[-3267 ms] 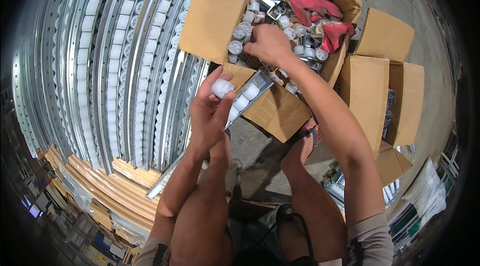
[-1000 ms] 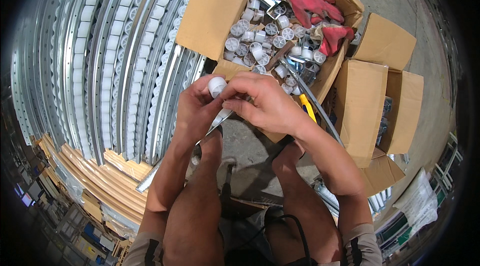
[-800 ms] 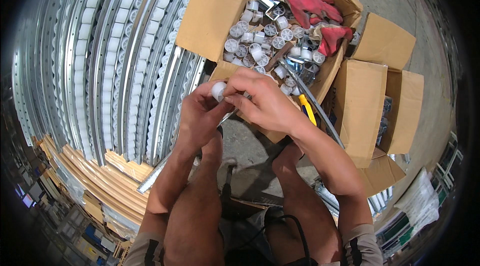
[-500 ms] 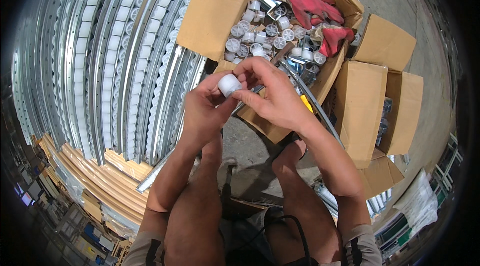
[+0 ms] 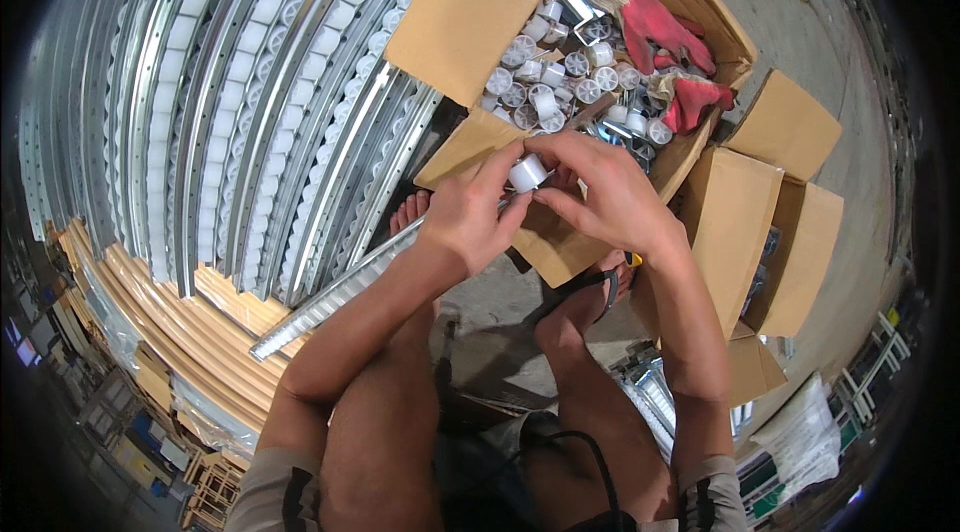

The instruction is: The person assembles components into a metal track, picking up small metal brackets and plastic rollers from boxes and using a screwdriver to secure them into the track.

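Between my two hands is a small white plastic roller (image 5: 527, 173), held up over the near flap of an open cardboard box. My left hand (image 5: 478, 214) pinches it from the left with thumb and fingers. From the right, my right hand (image 5: 607, 190) closes on its other end, index finger curled over and thumb beneath. Thin bits show at the roller's ends, too small to make out. Beyond my hands, the cardboard box (image 5: 480, 17) holds a pile of similar white rollers (image 5: 541, 100), along with shiny metal brackets (image 5: 583, 12).
Red work gloves (image 5: 660, 27) lie in the box's far right. A second cardboard box (image 5: 738, 232) stands at right with dark parts inside. Metal roller tracks (image 5: 270, 102) fill the left, above beige tubes (image 5: 170, 322). A metal rail (image 5: 340, 294) passes behind my left forearm.
Both hands and the roller appear farther right in the view, and the box and tracks have shifted right too. The roller is tilted differently, still held by both hands.
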A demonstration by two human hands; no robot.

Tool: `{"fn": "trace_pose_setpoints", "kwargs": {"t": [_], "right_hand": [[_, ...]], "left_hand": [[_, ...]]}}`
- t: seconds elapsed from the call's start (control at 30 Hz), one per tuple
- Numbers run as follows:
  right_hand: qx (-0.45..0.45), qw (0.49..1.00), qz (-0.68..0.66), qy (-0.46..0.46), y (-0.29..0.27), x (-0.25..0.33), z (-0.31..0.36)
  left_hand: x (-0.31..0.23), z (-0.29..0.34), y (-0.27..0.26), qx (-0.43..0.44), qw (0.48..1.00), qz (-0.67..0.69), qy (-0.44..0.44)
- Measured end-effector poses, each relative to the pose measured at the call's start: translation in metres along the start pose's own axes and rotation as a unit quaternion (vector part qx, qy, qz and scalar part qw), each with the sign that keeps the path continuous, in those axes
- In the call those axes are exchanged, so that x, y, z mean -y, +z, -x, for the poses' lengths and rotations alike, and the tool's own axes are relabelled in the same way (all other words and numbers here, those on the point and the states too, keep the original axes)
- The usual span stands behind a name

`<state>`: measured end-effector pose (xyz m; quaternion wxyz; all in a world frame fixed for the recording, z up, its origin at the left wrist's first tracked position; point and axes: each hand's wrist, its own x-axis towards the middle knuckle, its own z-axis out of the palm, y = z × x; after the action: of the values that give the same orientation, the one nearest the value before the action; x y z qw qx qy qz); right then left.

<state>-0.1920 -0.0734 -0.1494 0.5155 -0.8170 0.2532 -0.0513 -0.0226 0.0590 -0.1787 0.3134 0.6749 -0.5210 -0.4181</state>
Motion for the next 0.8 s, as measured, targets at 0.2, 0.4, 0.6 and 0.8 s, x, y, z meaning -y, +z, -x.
{"fn": "trace_pose_setpoints", "kwargs": {"t": [0.2, 0.4, 0.6, 0.8], "right_hand": [[0.020, 0.996, 0.082, -0.028, -0.003, -0.004, 0.002], [0.036, 0.995, 0.087, -0.024, -0.009, -0.010, 0.003], [0.049, 0.992, 0.107, -0.036, -0.017, -0.022, -0.007], [0.093, 0.980, 0.159, -0.073, -0.023, -0.034, -0.024]], "left_hand": [[-0.005, -0.001, 0.004, 0.032, 0.997, 0.038, -0.052], [-0.004, -0.003, 0.007, 0.026, 0.999, 0.025, -0.013], [0.001, -0.005, 0.004, -0.046, 0.997, -0.060, 0.011], [0.011, -0.007, 0.007, -0.100, 0.987, -0.108, 0.063]]}}
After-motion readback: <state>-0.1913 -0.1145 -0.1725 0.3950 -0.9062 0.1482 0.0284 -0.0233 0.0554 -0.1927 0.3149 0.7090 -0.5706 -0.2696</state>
